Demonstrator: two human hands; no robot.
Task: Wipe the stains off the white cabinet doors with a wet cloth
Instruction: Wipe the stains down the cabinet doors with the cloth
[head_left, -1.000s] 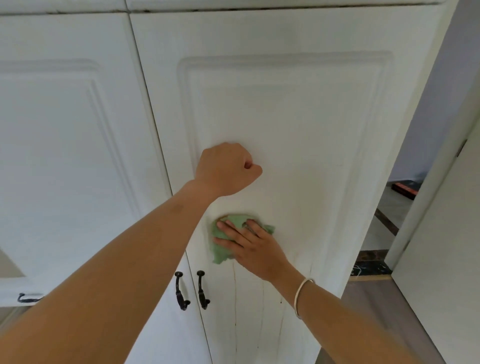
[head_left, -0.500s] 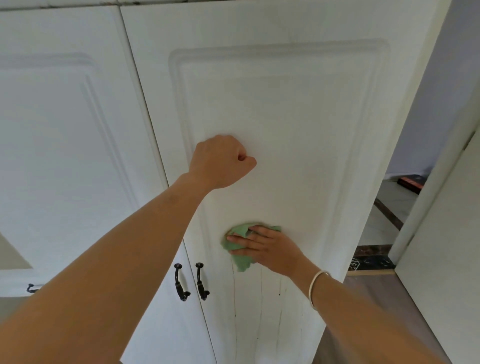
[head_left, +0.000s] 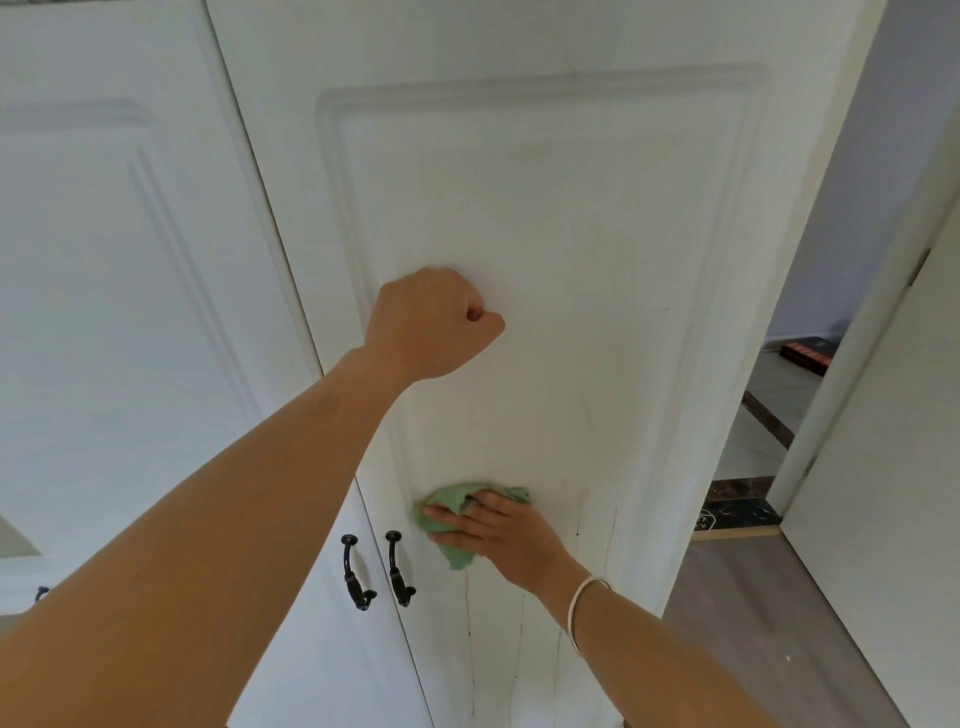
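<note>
A tall white cabinet door (head_left: 571, 249) with a raised panel fills the middle of the view. My left hand (head_left: 431, 322) is a closed fist pressed against the panel, with nothing in it. Lower down, my right hand (head_left: 498, 535) lies flat on a green cloth (head_left: 452, 519) and presses it against the same door. A bracelet sits on that wrist. Thin dark drip streaks (head_left: 613, 530) run down the door beside and below the cloth. A second white door (head_left: 130, 291) stands to the left.
Two black handles (head_left: 379, 569) hang where the doors meet, just left of the cloth. Another dark handle (head_left: 40, 593) shows at the far left edge. To the right, a doorway (head_left: 779, 415) opens onto a tiled floor, and a white door (head_left: 893, 467) stands ajar beside it.
My right hand has slid the cloth a little lower on the door, toward the handles. The view has tilted down slightly. My left fist keeps its place on the panel.
</note>
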